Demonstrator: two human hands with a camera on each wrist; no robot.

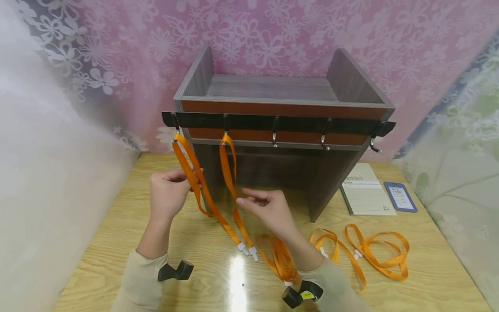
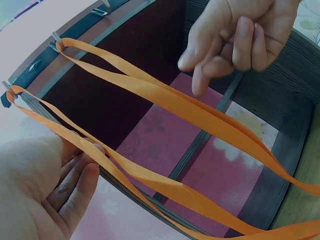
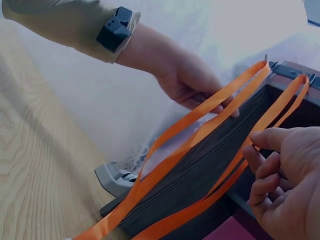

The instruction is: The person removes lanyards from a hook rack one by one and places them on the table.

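Note:
Two orange lanyards hang from the leftmost hooks of a black hook rail (image 1: pixel 249 122). My left hand (image 1: pixel 168 193) is at the left lanyard (image 1: pixel 186 164), its curled fingers holding one strand partway down; the strap partly covers the fingertips. Beside the second lanyard (image 1: pixel 227 171) is my right hand (image 1: pixel 273 210), with loosely bent fingers. In the left wrist view a small gap shows between that right hand (image 2: pixel 235 45) and the strap (image 2: pixel 165 102). White clip ends (image 1: pixel 253 251) of both lanyards dangle low, over the table.
The rail crosses the front of a grey wooden shelf unit (image 1: pixel 269 89); a bare hook (image 1: pixel 274 138) and others continue rightward. More orange lanyards (image 1: pixel 376 255) lie coiled on the wooden table (image 1: pixel 117 242). A notebook (image 1: pixel 368 190) and a blue badge holder (image 1: pixel 400 197) lie at the right.

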